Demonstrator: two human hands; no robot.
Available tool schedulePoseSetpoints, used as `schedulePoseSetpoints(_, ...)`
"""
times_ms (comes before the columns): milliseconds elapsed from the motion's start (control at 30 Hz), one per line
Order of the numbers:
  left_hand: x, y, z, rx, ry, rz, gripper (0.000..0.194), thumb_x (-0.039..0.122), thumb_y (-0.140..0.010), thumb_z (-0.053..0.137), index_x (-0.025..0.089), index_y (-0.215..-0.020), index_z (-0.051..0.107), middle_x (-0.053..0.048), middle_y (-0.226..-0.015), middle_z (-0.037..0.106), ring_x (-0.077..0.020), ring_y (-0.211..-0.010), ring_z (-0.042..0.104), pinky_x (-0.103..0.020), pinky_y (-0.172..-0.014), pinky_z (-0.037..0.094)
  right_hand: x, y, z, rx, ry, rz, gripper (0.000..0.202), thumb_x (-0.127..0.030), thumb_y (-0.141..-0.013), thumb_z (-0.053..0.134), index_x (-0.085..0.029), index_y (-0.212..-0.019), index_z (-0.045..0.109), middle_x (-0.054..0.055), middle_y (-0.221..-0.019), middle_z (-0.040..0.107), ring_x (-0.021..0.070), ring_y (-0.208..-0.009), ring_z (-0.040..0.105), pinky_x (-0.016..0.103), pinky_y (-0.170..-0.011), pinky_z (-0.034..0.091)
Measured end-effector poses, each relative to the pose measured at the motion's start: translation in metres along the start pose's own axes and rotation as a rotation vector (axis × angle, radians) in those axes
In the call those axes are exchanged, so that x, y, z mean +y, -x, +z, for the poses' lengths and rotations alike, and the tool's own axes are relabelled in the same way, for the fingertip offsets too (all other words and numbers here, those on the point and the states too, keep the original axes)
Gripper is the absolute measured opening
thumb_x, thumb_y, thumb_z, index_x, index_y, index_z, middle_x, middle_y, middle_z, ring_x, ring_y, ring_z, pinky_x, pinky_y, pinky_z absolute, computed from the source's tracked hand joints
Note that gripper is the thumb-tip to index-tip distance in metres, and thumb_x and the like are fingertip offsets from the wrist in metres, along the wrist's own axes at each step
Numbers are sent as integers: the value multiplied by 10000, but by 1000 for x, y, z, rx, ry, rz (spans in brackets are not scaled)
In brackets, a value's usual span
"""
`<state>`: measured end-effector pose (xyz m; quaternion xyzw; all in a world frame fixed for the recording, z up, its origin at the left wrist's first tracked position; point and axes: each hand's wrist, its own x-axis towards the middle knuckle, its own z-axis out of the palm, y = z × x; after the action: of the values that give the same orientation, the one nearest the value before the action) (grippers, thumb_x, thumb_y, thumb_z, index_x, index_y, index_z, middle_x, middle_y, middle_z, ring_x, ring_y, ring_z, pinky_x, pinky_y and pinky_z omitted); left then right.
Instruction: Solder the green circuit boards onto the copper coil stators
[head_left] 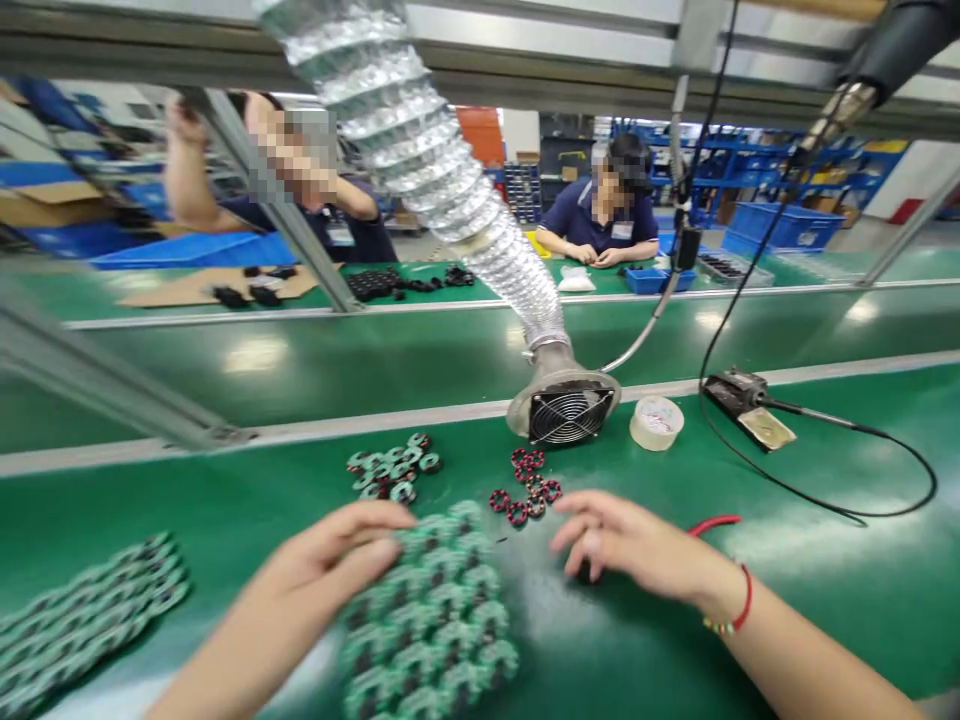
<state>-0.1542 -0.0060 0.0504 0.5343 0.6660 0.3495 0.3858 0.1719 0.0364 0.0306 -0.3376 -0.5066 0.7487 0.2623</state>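
Note:
My left hand [349, 555] reaches over the upper left edge of a block of green ring-shaped parts [435, 620] laid in close rows. Its fingers are stretched and the thumb is apart from them, with the tips at the rings. On the right, my right hand [626, 545] hovers low over the bench, fingers loosely bent and spread. Beneath its fingertips is a small dark thing [587, 572], mostly hidden. Small red-and-black rings [535, 487] lie just beyond it. A red curved handle [714, 523] shows behind the right wrist; the rest of that tool is hidden.
More green rings lie in a pile [394, 468] and in a slanted block [97, 620] on the left. A fan hood [571, 415] on a foil duct, a tape roll [656, 423] and a black corded stand [750, 405] line the back. Two people sit across.

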Motion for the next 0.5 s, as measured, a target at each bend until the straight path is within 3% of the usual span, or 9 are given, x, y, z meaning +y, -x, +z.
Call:
schedulePoseSetpoints(67, 25, -1, 33, -88, 152, 23, 280, 422, -749, 760, 195, -901, 697, 3, -808, 670, -154, -780, 589, -241, -737, 480, 11, -3, 22, -239, 107, 65, 523, -609, -758, 709, -173, -1031, 615, -16, -793, 613, 101, -673, 576, 218, -596, 420)
schedulePoseSetpoints(100, 34, -3, 49, -104, 247, 43, 311, 438, -714, 780, 195, -890, 700, 4, -778, 658, -147, -754, 571, -227, -701, 464, 17, -5, 27, -282, 151, 36, 490, -631, -785, 667, -159, -907, 623, -26, -752, 576, 87, -658, 521, 219, -614, 413)
schedulePoseSetpoints(167, 42, -4, 79, -59, 485, -15, 359, 479, -711, 777, 214, -934, 683, 17, -751, 634, -126, -701, 553, -209, -660, 457, 25, -9, 30, -234, 192, -34, 509, -662, -820, 601, -157, -766, 575, -31, -711, 522, 79, -637, 463, 218, -613, 412)
schedulePoseSetpoints(233, 37, -2, 102, -148, 709, -106, 439, 566, -727, 740, 213, -975, 661, -11, -798, 664, -148, -716, 598, -225, -628, 482, 32, -12, 26, -89, 171, -58, 531, -698, -826, 559, -172, -761, 539, -37, -687, 484, 75, -582, 439, 207, -535, 401)
schedulePoseSetpoints(333, 21, 3, 124, -264, 763, -206, 497, 619, -686, 758, 160, -845, 652, 0, -644, 611, -119, -555, 543, -197, -465, 430, 39, -13, 16, 80, 133, -40, 563, -742, -800, 547, -180, -773, 531, -40, -659, 463, 71, -509, 419, 194, -438, 374)
schedulePoseSetpoints(500, 14, 14, 142, -263, 820, -365, 612, 734, -607, 739, 164, -670, 527, 59, -481, 496, -41, -344, 373, -156, -322, 291, 50, -8, 16, 14, 67, -36, 586, -748, -798, 549, -169, -711, 543, -35, -596, 482, 63, -480, 424, 183, -449, 373)
